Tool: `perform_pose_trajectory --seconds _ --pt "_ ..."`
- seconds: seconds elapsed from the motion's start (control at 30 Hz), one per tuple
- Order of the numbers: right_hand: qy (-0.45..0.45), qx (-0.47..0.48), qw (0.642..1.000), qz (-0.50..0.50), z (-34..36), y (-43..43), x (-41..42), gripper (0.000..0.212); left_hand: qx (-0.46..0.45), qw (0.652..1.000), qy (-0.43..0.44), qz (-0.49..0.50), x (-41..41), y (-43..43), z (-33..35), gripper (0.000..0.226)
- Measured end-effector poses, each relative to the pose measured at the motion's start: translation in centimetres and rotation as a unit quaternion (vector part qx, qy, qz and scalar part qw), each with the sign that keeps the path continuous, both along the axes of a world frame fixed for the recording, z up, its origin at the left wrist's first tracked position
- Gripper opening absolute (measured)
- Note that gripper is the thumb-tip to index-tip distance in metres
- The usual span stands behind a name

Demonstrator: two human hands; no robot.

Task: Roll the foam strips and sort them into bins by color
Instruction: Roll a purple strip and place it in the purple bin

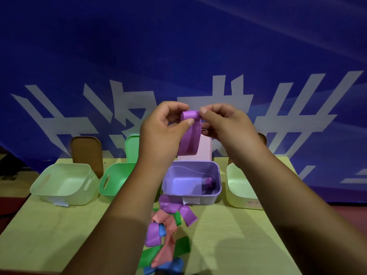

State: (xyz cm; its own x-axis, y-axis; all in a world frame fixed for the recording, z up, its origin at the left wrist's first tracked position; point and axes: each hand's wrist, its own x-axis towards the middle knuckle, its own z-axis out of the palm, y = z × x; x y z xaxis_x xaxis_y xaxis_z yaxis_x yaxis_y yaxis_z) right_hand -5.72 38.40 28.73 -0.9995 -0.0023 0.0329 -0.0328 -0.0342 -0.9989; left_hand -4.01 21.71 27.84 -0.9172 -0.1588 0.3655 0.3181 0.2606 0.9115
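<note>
Both hands hold a purple foam strip (189,139) up above the purple bin (190,199). Its top end is rolled into a small coil. My left hand (164,126) pinches the coil's left end and my right hand (222,122) pinches its right end. The strip's loose tail hangs straight down between my hands. One rolled purple strip (209,182) lies inside the purple bin at its right side. A heap of loose strips (166,233) in purple, pink, green and blue lies on the table in front of the bins.
A pale bin (61,187) stands at far left, a green bin (113,181) beside it, and another pale bin (240,193) at right. Lids lean upright behind them: brown (86,151), green (132,147), pink (205,149). A blue banner hangs behind the table (49,235).
</note>
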Motion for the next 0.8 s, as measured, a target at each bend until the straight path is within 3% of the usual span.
perform_pose_trajectory --seconds 0.2,0.37,0.57,0.8 --pt "0.016 -0.013 0.999 0.037 0.2 0.6 0.0 0.023 0.064 0.998 -0.019 -0.001 -0.6 -0.4 0.2 0.031" --pt "0.025 0.056 0.995 0.077 -0.6 0.7 -0.1 0.019 0.103 0.994 -0.037 -0.003 -1.3 -0.6 0.1 0.029" --pt "0.031 0.102 0.993 0.055 -1.0 0.6 -0.6 0.013 0.096 0.994 -0.043 0.001 -1.7 -0.4 0.2 0.030" --pt "0.024 0.103 0.992 0.069 -0.6 0.8 -0.6 0.010 0.025 0.999 -0.028 0.016 -1.4 -0.5 0.7 0.032"
